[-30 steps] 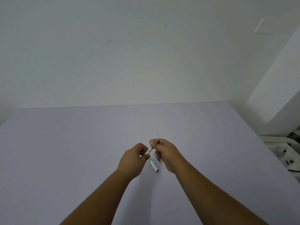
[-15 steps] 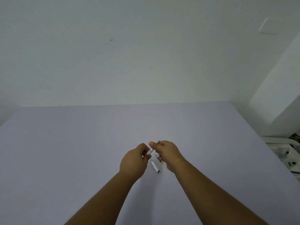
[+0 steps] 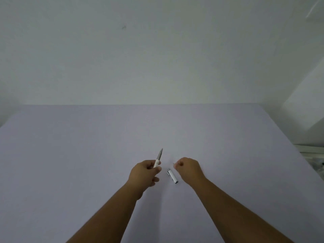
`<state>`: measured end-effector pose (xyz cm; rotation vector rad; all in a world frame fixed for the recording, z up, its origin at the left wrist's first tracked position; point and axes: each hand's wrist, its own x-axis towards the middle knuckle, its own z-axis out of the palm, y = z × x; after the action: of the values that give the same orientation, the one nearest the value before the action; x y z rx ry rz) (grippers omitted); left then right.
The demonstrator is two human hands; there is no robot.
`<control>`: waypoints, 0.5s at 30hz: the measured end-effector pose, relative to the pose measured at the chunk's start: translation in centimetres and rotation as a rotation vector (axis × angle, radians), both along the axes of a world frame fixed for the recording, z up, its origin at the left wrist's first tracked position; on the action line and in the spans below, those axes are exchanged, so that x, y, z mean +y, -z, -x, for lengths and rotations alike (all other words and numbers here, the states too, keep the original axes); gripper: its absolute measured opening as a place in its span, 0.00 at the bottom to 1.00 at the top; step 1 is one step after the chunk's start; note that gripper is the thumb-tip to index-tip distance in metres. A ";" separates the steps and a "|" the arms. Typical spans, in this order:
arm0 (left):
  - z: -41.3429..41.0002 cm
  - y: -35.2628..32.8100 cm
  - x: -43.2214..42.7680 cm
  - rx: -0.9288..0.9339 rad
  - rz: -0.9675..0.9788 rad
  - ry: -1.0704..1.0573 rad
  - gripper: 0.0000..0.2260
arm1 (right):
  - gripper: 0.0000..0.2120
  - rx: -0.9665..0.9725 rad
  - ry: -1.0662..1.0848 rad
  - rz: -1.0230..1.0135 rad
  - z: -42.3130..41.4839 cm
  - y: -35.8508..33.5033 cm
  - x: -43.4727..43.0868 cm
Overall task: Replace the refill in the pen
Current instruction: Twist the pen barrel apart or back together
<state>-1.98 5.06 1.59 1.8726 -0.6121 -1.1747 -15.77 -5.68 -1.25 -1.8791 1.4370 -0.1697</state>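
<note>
pen now only in left hand.

You have two hands, left hand and right hand, one pen, one cap, one table.

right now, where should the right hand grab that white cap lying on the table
Pinch the white cap across its middle, coming straight down from above. It lies flat on the table, slanted with one end toward the person, so both long sides are exposed. The right hand sits just beside it; fingers should straddle it crosswise.
</note>
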 end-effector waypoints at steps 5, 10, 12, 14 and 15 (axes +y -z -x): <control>-0.7 0.6 0.3 0.253 -0.035 -0.096 0.07 | 0.13 0.257 -0.207 0.215 -1.2 3.5 0.9; -1.4 0.9 0.2 0.282 -0.036 -0.097 0.07 | 0.13 0.287 -0.205 0.249 -2.0 4.9 1.2; -1.6 0.9 0.3 0.278 -0.034 -0.081 0.07 | 0.13 0.246 -0.156 0.222 -2.4 4.6 1.3; -1.8 0.8 0.3 0.267 -0.037 -0.061 0.06 | 0.15 0.130 -0.060 0.137 -2.9 3.7 1.1; -1.8 0.7 0.3 0.262 -0.039 -0.048 0.06 | 0.14 0.035 -0.011 0.087 -3.2 3.1 0.8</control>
<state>-0.15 5.37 0.88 1.7175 -0.3990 -1.3800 -12.62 -4.86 -4.32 -1.9682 1.4637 -0.1977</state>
